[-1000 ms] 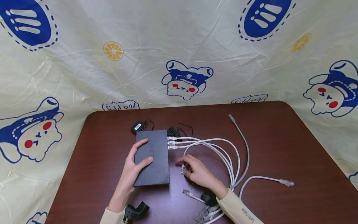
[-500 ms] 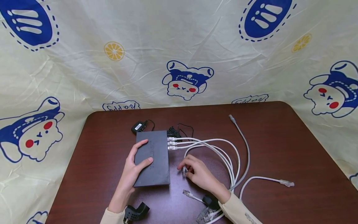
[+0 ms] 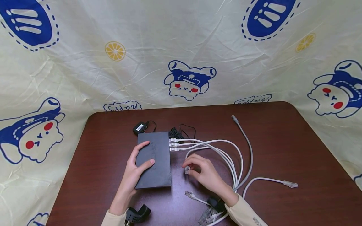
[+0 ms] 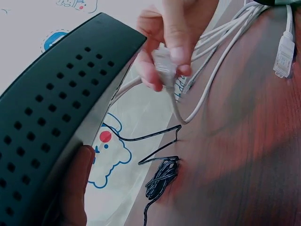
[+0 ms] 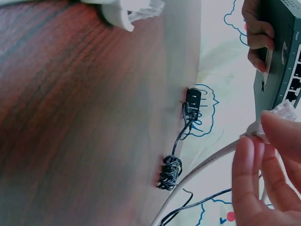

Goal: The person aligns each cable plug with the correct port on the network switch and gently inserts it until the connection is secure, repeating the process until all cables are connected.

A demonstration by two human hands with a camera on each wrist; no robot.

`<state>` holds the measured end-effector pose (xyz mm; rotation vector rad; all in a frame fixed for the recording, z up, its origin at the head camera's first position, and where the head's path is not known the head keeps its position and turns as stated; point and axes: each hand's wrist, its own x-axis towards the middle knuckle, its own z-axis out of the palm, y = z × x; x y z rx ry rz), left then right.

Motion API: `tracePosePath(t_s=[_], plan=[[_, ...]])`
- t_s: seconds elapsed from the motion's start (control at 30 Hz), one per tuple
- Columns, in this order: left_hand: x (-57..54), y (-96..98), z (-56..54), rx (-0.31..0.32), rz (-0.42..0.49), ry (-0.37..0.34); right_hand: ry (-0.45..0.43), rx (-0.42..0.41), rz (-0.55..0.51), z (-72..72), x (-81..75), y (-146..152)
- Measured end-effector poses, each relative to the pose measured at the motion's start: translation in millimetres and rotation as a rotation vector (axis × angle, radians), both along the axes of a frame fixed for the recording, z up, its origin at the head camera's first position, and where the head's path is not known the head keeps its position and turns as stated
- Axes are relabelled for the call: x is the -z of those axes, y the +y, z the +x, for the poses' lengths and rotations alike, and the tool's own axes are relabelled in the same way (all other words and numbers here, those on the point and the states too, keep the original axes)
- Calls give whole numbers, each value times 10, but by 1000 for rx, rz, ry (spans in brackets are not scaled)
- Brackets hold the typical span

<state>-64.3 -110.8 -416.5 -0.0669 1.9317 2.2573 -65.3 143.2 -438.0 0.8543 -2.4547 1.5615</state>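
My left hand point(image 3: 133, 171) grips a dark network switch point(image 3: 161, 166) by its left side, thumb and a finger on top. Three white Ethernet cable plugs point(image 3: 174, 144) sit in the upper part of its right side. In the right wrist view, bare ports point(image 5: 295, 84) show along that side. Just right of the switch, my right hand point(image 3: 207, 174) pinches the clear plug point(image 4: 164, 66) of another white Ethernet cable between thumb and fingers. This plug point(image 5: 284, 110) is apart from the ports in the head view, and its cable point(image 5: 202, 165) trails away.
Behind the switch lie a black power adapter point(image 3: 139, 128) and a bundled black cord point(image 3: 176, 134). Loose cable ends rest on the brown table point(image 3: 282, 141): a grey plug point(image 3: 234, 119), a plug at right point(image 3: 290, 184) and a plug near the right wrist point(image 3: 190, 195). Patterned cloth point(image 3: 141, 81) hangs behind.
My right hand has shifted slightly right, and the plug in its fingers has turned a little. The left hand and the switch stay where they were.
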Motion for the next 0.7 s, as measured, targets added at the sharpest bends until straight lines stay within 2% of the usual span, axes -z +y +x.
tracePosePath(t_s=[0.2,0.43,0.7], plan=[[6,3,7,-1,10,2,43,10,-58,17,-64,13],[5,15,15,3,23,-1,184,19,-5,11,-103,24],[8,25,32,-2,21,-4,233,-37,-47,18,-182,1]])
